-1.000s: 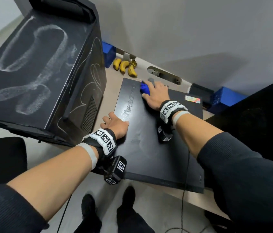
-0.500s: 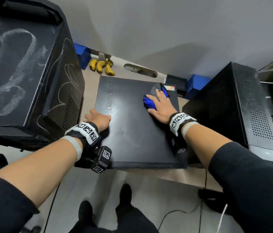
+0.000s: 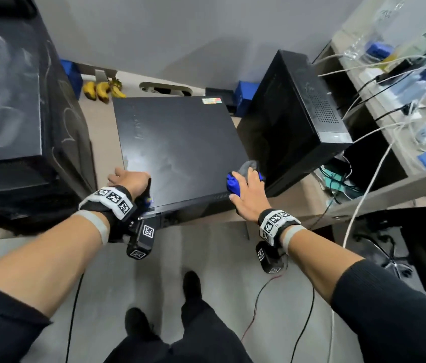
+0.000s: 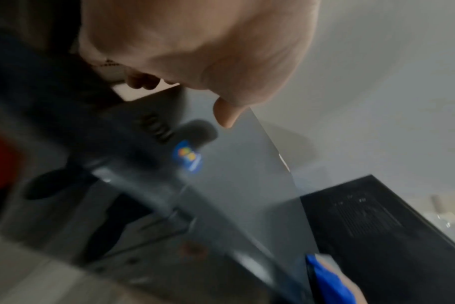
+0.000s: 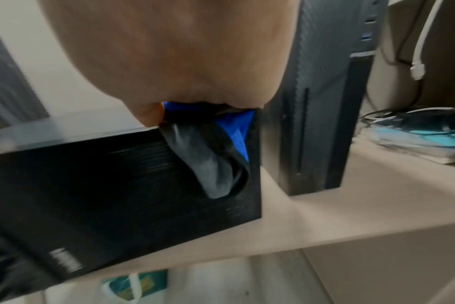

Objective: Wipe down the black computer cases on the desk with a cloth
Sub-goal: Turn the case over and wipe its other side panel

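A flat black computer case (image 3: 180, 148) lies on the desk between two standing ones. My left hand (image 3: 130, 179) holds its near-left corner, thumb (image 4: 226, 117) on the top panel and fingers curled down the side. At the near-right corner, my right hand (image 3: 246, 184) grips a bunched blue and grey cloth (image 3: 233, 183). The cloth (image 5: 213, 160) hangs over the front face of the flat case (image 5: 104, 185). A tall black case (image 3: 10, 100) with chalky white smears stands on the left. An upright black case (image 3: 293, 113) stands on the right.
Bananas (image 3: 103, 90) and blue boxes (image 3: 244, 96) sit at the back of the desk (image 3: 306, 189) by the wall. A side shelf (image 3: 390, 142) on the right holds cables and packets. Wires trail across the floor near my shoes.
My right hand has drawn the cloth from the far part of the flat case's top to its near-right corner. My left hand slid back to the near-left corner.
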`<state>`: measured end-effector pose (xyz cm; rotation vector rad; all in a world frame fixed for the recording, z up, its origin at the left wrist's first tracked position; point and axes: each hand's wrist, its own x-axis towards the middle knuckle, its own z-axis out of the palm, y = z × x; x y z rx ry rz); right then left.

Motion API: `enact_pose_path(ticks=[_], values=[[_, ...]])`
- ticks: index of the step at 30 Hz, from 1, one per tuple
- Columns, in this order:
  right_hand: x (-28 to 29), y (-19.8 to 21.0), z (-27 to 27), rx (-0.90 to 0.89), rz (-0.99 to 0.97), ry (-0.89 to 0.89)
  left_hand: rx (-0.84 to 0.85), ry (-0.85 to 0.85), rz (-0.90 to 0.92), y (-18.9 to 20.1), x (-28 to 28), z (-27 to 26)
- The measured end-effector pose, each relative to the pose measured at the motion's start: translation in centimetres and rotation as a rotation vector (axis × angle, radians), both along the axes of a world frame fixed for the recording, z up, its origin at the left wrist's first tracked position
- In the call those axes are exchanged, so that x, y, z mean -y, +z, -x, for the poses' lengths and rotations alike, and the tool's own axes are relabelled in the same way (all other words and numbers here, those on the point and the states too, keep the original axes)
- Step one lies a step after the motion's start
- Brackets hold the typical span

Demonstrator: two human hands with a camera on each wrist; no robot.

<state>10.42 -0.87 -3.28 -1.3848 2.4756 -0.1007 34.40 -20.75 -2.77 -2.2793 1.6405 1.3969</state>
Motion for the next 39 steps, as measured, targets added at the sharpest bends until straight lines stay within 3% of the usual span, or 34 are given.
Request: enact_pose_path(ticks=[3,8,11,14,17,20,23,26,28,31,32,36,39], values=[[1.6,-0.1,-5.5,0.043,0.005,0.180,-0.014,-0.016,0.004,-0.6,-2.8,-2.0],[5.8,-0.1,-14.0,0.104,0.028,0.411,-0.108,0.109,-0.006,-0.6,-3.0,-2.8],[5.6,-0.2,-14.5,0.106,0.047,0.536,-0.108,0.116,0.052,-0.5,-3.6,-2.8],[2.1,0.1,-11.7,0.153,0.112,0.625,-0.097,0.142,0.091,0.0,-4.2,-2.7],[-2.7,0.8,-8.7,0.358,0.163,0.568,-0.128,0.171,0.167,0.6,-5.0,-2.8],[-5.6,1.1,-6.8,0.585,0.043,0.404,-0.160,0.197,0.301,1.4,-6.9,-2.4],[-5.7,1.5,-6.4,0.649,-0.004,0.157,-0.213,0.152,0.500,2.6,-9.0,-1.8],[-4.4,2.6,-6.8,0.663,-0.003,0.094,-0.264,-0.005,0.620,4.0,-10.9,-1.5],[-3.3,3.6,-7.3,0.674,0.015,0.133,-0.362,-0.128,0.446,4.9,-11.9,-1.1],[-2.1,4.5,-7.9,0.674,0.046,0.141,-0.597,-0.265,-0.092,6.2,-13.8,-0.5],[-1.8,4.9,-8.0,0.659,0.035,0.122,-0.612,-0.322,-0.167,6.4,-14.4,-0.4],[-1.9,6.2,-7.6,0.616,0.017,0.073,-0.393,-0.518,0.003,5.9,-15.6,-1.1],[-2.4,7.3,-7.0,0.655,0.037,0.137,-0.307,-0.450,0.115,5.3,-15.5,-2.1]])
